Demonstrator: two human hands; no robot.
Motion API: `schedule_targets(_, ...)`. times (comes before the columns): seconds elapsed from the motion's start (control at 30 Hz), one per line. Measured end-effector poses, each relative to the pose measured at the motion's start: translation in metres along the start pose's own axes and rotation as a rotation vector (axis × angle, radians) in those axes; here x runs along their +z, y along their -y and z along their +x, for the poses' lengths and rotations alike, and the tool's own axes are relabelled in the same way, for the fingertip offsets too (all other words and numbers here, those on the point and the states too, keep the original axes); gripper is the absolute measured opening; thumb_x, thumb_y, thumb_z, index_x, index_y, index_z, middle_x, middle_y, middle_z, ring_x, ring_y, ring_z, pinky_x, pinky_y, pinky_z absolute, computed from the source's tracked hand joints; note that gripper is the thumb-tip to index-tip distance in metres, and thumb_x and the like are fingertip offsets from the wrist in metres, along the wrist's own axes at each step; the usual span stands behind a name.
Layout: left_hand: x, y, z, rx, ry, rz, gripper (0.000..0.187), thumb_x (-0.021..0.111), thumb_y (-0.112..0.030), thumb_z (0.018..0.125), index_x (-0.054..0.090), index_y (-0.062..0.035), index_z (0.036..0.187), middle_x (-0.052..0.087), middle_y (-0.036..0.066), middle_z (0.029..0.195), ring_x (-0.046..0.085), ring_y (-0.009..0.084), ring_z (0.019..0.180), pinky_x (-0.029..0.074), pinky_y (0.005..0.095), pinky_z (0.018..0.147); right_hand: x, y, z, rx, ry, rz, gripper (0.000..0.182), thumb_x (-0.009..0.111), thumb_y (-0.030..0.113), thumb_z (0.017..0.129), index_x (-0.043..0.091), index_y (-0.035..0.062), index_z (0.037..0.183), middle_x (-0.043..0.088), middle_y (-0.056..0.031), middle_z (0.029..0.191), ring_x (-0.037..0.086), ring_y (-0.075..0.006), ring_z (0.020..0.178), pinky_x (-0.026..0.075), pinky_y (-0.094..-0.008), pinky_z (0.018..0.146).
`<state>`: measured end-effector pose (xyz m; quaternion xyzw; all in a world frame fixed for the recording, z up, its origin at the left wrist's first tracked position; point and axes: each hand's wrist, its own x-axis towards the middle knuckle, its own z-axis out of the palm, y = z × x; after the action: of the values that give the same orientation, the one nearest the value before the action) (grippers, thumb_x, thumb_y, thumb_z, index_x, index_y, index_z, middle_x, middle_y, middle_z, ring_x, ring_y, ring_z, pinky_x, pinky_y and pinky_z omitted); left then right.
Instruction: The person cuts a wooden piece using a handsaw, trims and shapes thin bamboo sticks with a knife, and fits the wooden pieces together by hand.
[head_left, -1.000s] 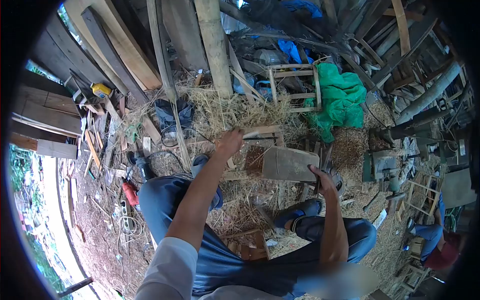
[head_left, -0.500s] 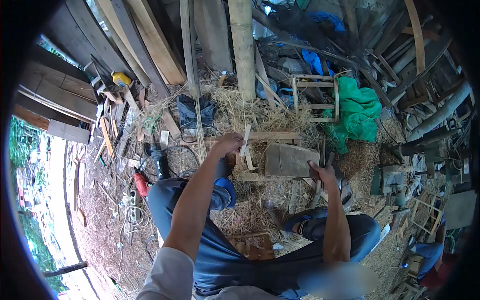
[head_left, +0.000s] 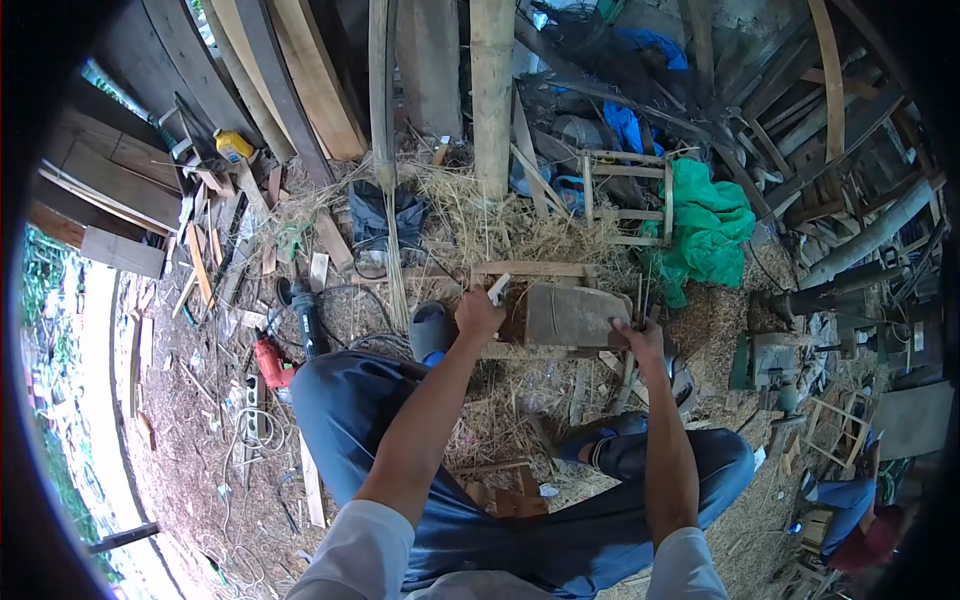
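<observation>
My left hand (head_left: pixel 480 316) is closed around a short pale wooden strip (head_left: pixel 501 287), whose end sticks out above the fingers. It is at the left edge of a flat, worn wooden board (head_left: pixel 570 317), which lies over a low wooden frame (head_left: pixel 535 269) on the ground. At the board's right end is my right hand (head_left: pixel 640 340), with the thumb on the board's corner. A dark, narrow, blade-like tool (head_left: pixel 642 298) rises from its closed fingers; its exact kind is not clear.
Straw and shavings cover the ground. A black angle grinder (head_left: pixel 308 320) and a red power tool (head_left: pixel 270 362) lie by my left knee. A green sheet (head_left: pixel 705 220) and a small wooden frame (head_left: pixel 628 200) stand ahead. Another person (head_left: pixel 855 510) sits at far right.
My left hand has come down toward me and slightly right, to the board's left edge, with the wooden strip. My right hand stays at the board's right end.
</observation>
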<state>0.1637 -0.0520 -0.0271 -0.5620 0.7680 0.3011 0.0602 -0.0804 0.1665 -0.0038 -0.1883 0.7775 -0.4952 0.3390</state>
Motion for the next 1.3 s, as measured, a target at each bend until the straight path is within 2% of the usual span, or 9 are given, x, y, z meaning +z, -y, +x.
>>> schedule_targets(0.13, 0.002, 0.04, 0.041, 0.027, 0.012, -0.119, 0.044, 0.068, -0.023, 0.075, 0.052, 0.0014, 0.108, 0.062, 0.015, 0.079, 0.064, 0.033, 0.065, 0.053, 0.0412, 0.06, 0.003, 0.016, -0.003, 0.035, -0.025, -0.016, 0.04, 0.08, 0.025, 0.071, 0.065, -0.005, 0.093, 0.067, -0.01, 0.083, 0.063, -0.0163, 0.073, 0.05, -0.0304, 0.066)
schedule_targets(0.23, -0.027, 0.046, 0.032, -0.152, 0.109, -0.954, 0.026, 0.066, -0.018, 0.073, 0.059, 0.0026, 0.088, 0.06, 0.009, 0.067, 0.057, 0.0159, 0.051, 0.043, 0.0326, 0.044, 0.005, 0.019, 0.001, 0.032, 0.039, 0.027, 0.041, 0.08, 0.026, 0.071, 0.065, -0.0051, 0.094, 0.068, -0.0105, 0.084, 0.064, -0.0161, 0.074, 0.05, -0.0301, 0.066)
schedule_targets(0.37, -0.04, 0.048, 0.035, -0.245, 0.002, -0.919, 0.024, 0.066, -0.019, 0.074, 0.059, 0.0023, 0.082, 0.054, 0.006, 0.059, 0.051, 0.0157, 0.045, 0.042, 0.0313, 0.042, 0.005, 0.017, 0.007, -0.032, 0.021, 0.016, 0.042, 0.08, 0.026, 0.071, 0.065, -0.0051, 0.095, 0.067, -0.0102, 0.084, 0.063, -0.0167, 0.073, 0.049, -0.0303, 0.067)
schedule_targets(0.67, -0.04, 0.026, 0.025, -0.063, 0.305, -0.989, 0.023, 0.072, -0.017, 0.077, 0.053, -0.0029, 0.079, 0.049, 0.002, 0.056, 0.043, 0.0101, 0.043, 0.03, 0.0269, 0.039, -0.003, 0.028, -0.005, -0.002, 0.136, 0.072, 0.04, 0.079, 0.028, 0.073, 0.065, -0.0055, 0.092, 0.067, -0.0098, 0.081, 0.061, -0.0148, 0.071, 0.048, -0.0312, 0.064)
schedule_targets(0.9, -0.024, 0.037, 0.021, -0.013, 0.216, -0.714, 0.032, 0.065, -0.019, 0.081, 0.062, 0.0003, 0.105, 0.053, 0.003, 0.059, 0.048, 0.0118, 0.047, 0.038, 0.03, 0.043, -0.009, -0.012, 0.013, -0.031, 0.067, -0.131, 0.041, 0.076, 0.032, 0.076, 0.065, -0.0048, 0.09, 0.067, -0.009, 0.078, 0.061, -0.0138, 0.071, 0.048, -0.0314, 0.064)
schedule_targets(1.0, -0.033, 0.038, 0.027, -0.071, 0.143, -0.821, 0.029, 0.059, -0.02, 0.085, 0.061, 0.0006, 0.105, 0.056, 0.006, 0.063, 0.053, 0.0122, 0.052, 0.041, 0.0314, 0.045, -0.001, -0.004, 0.012, -0.041, 0.085, -0.062, 0.044, 0.075, 0.034, 0.076, 0.064, -0.0037, 0.096, 0.068, -0.0115, 0.082, 0.064, -0.0195, 0.073, 0.049, -0.0351, 0.065)
schedule_targets(1.07, -0.036, 0.031, 0.03, -0.111, 0.097, -0.938, 0.028, 0.057, -0.02, 0.086, 0.061, 0.0007, 0.105, 0.058, 0.006, 0.066, 0.055, 0.013, 0.054, 0.042, 0.031, 0.046, 0.003, -0.007, 0.015, -0.29, -0.157, -0.548, 0.037, 0.07, 0.027, 0.079, 0.06, -0.0029, 0.099, 0.067, -0.0179, 0.084, 0.065, -0.0327, 0.076, 0.05, -0.0419, 0.067)
schedule_targets(1.17, -0.034, 0.011, 0.024, -0.141, 0.091, -1.153, 0.023, 0.054, -0.018, 0.088, 0.059, -0.0003, 0.102, 0.058, 0.007, 0.075, 0.057, 0.016, 0.06, 0.046, 0.0307, 0.05, 0.022, 0.037, 0.0, -0.302, -0.273, -0.605, 0.027, 0.062, 0.019, 0.083, 0.056, -0.0013, 0.099, 0.064, -0.0239, 0.086, 0.061, -0.0437, 0.081, 0.048, -0.0486, 0.069)
schedule_targets(1.3, -0.044, -0.011, 0.0, -0.029, 0.285, -1.227, 0.02, 0.054, -0.015, 0.09, 0.058, -0.0004, 0.104, 0.059, 0.007, 0.087, 0.06, 0.0199, 0.075, 0.052, 0.0309, 0.066, 0.051, 0.046, 0.002, -0.516, -0.066, -0.69, 0.019, 0.058, 0.013, 0.084, 0.056, 0.0015, 0.098, 0.061, -0.0237, 0.087, 0.058, -0.0447, 0.08, 0.047, -0.0507, 0.068)
